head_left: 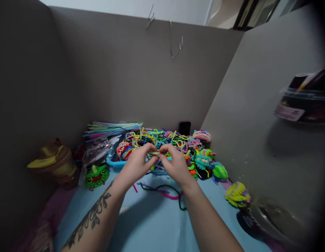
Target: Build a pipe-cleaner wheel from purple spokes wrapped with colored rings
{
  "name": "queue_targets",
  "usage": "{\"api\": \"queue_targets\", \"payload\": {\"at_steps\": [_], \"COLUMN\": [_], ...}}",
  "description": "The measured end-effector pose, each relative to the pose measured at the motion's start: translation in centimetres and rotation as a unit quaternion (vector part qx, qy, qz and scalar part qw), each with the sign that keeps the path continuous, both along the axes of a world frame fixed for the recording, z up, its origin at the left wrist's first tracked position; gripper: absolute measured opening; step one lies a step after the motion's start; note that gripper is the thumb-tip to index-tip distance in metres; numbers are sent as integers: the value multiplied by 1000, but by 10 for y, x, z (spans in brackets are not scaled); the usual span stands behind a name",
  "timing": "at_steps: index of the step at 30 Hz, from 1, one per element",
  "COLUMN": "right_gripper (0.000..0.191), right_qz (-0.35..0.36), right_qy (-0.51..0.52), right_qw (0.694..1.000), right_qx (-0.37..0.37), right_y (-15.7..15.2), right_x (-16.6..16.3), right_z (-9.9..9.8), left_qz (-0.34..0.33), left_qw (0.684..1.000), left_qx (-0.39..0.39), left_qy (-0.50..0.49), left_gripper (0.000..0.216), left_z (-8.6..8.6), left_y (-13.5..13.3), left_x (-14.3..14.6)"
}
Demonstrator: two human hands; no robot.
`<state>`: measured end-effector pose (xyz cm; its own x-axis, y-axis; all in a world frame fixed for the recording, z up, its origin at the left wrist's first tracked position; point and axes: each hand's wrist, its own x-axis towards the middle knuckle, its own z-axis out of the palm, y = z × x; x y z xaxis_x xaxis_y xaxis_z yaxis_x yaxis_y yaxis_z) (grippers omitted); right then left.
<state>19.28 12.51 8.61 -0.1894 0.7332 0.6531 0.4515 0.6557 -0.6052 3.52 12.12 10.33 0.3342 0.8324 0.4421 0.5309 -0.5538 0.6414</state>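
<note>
Hands, two: left hand [137, 160] and right hand [176, 165], thumbs and fingertips pinched nearly together at a short pale green strip [153, 153], which shows in front of the tangle. Blue tray [116, 163], beyond: carries a multicoloured tangle [178, 138] of fuzzy stems. Counter [149, 227], nearer: bears a loose pink strand [173, 197]. Left: green fuzzy figure [97, 176]. Far left: straight pastel stems [112, 129], bundled. Right: yellow fuzzy piece [237, 195].
</note>
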Motion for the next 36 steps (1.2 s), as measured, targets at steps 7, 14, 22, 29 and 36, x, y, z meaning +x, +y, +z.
{"api": "queue_targets", "payload": {"at_steps": [7, 14, 22, 29, 36], "right_gripper": [6, 9, 10, 11, 13], "right_qz": [-11, 27, 65, 49, 29], "right_qy": [18, 69, 112, 70, 55], "right_qw": [1000, 996, 990, 995, 998], "right_qx": [18, -39, -55, -48, -8], "right_y": [-2, 1, 5, 4, 2], "right_x": [-3, -2, -1, -4, -6], "right_z": [-1, 0, 0, 1, 2], "left_qz": [26, 6, -8, -5, 43], "left_qw": [999, 999, 997, 999, 995], "left_qx": [19, -15, -44, -33, 38], "left_qy": [1, -43, -58, -18, 76], "left_gripper": [14, 15, 17, 16, 9], "left_z": [2, 4, 1, 2, 7], "left_y": [-6, -5, -3, -3, -6], "left_x": [5, 0, -3, -3, -1]}}
